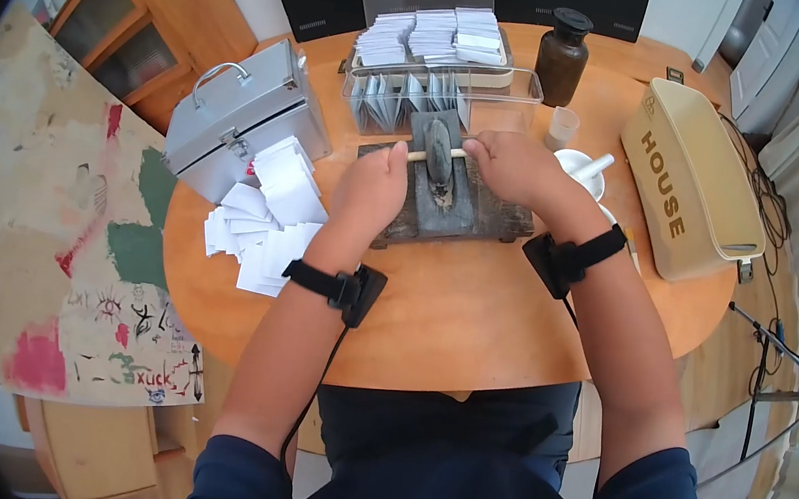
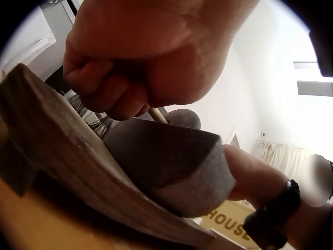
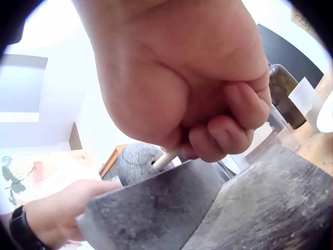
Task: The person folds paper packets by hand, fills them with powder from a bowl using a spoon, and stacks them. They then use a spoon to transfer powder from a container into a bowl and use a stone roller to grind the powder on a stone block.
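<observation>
A grey stone grinding wheel [image 1: 439, 166] stands upright in a boat-shaped stone trough [image 1: 457, 219], which rests on a dark wooden base [image 1: 511, 228]. A pale wooden rod [image 3: 165, 159] runs through the wheel's centre as its axle. My left hand [image 1: 374, 189] grips the rod's left end, fingers curled in the left wrist view. On the opposite side, my right hand [image 1: 519, 171] holds the other end, its curled fingers [image 3: 221, 136] close over the trough wall. The trough's inside is mostly hidden by the wheel and the walls.
Left of the base lie loose white paper packets [image 1: 275, 198] beside a silver metal case [image 1: 245, 118]. Behind stand clear bins of packets [image 1: 432, 37] and a brown jar [image 1: 561, 59]. At right are a plastic cup [image 1: 563, 125], a white mortar [image 1: 566, 160] with pestle, and a cream HOUSE bin [image 1: 682, 176].
</observation>
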### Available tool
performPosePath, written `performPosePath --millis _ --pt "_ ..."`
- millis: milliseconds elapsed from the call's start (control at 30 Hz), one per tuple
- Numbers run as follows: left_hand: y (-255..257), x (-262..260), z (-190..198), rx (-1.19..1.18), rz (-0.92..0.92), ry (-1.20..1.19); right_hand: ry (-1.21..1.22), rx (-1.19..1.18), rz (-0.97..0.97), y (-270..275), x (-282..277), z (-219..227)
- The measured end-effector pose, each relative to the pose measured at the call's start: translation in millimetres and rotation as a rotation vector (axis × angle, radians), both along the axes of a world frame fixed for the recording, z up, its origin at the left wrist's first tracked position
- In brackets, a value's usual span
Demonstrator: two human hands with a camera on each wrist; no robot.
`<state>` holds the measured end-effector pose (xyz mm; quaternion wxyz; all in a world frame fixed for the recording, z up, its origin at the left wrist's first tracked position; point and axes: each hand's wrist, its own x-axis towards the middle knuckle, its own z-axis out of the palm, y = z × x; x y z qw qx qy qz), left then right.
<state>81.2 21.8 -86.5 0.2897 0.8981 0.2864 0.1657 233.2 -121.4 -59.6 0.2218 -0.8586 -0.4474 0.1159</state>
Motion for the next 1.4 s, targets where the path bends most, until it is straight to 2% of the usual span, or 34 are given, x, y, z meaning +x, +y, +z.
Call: performPosePath --millis 67,167,400,467,533,600,667,800,900,1000,1100,1167,1233,1300,1400 --pt "5 6 6 0.001 -0.007 0.028 0.001 -0.037 0.009 -4 -2 2" --pt "-14 -10 12 0.077 0.0 0.013 -0.013 0.0 0.074 -18 -8 2" --pt "-1 0 8 -0.002 -0.005 0.021 0.013 0.02 0.036 -7 -1 -5" --pt "-11 -14 8 0.013 -0.005 0.031 -0.029 0.004 0.076 -15 -7 1" --pt "-12 -13 8 0.026 -0.017 0.046 -0.048 -0.007 0.064 -17 -13 15" --pt "-5 -7 2 0.001 -0.002 0.033 -0.04 -0.038 0.061 -16 -16 6" --pt "1 2 4 0.001 0.015 0.029 -0.053 0.058 0.0 -2 -1 -5" --pt "-8 -8 10 0.01 0.008 0.054 -0.007 -0.056 0.02 -15 -15 15" --pt "0 0 3 0.023 -0.006 0.049 -0.056 0.024 0.002 -12 -12 2" --pt "7 8 5 0.033 0.004 0.046 -0.018 -0.015 -0.027 0 -6 9" --pt "-2 -4 8 0.086 -0.016 0.065 -0.063 -0.047 0.049 -11 -11 9" --pt "-14 -15 11 0.008 -0.019 0.073 -0.061 -0.04 0.045 -16 -14 15" --pt "-5 -3 9 0.026 -0.007 0.088 -0.027 -0.057 0.044 -17 -17 8" --pt "2 4 7 0.054 0.009 0.088 -0.039 0.037 -0.022 -3 -6 1" --pt "3 2 8 0.041 -0.017 0.073 -0.075 0.048 0.038 -7 -4 -6"
